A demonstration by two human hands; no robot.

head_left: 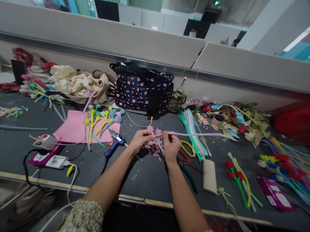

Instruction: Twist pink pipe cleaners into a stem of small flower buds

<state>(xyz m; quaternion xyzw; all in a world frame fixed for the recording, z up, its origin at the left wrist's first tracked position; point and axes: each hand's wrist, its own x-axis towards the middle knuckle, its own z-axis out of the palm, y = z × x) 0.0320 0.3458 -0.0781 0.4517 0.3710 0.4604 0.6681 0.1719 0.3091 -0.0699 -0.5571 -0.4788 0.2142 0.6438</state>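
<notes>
Spanning the lower frame, the dark worktop (148, 179) carries craft supplies against a grey partition. At its rear stands a navy polka-dot bag (143, 90), with a cream cloth bag (76, 84) to its left and a pink paper sheet (77, 129) in front of that, bearing finished chenille flowers (102, 119). A blue hot-glue gun (114, 145) lies just left of the hands, its cable trailing toward the near edge. Right of the hands lie a bundle of pale green pipe cleaners (194, 138), a cardboard tube (209, 175) and red-and-yellow stem flowers (239, 181). At centre, the left hand (140, 138) is closed around a small pink chenille flower head (154, 144), holding it just above the worktop. The right hand (171, 146) pinches the near end of a long pale pink pipe cleaner (193, 134), which extends rightward over the green bundle. Both hands meet at the flower head, so the step in hand appears to be joining the stem to the head. The next move likely calls for a steady left-hand grip while the right hand winds or threads the wire end tightly at the base, keeping the free length clear of the loose stock beside it.
</notes>
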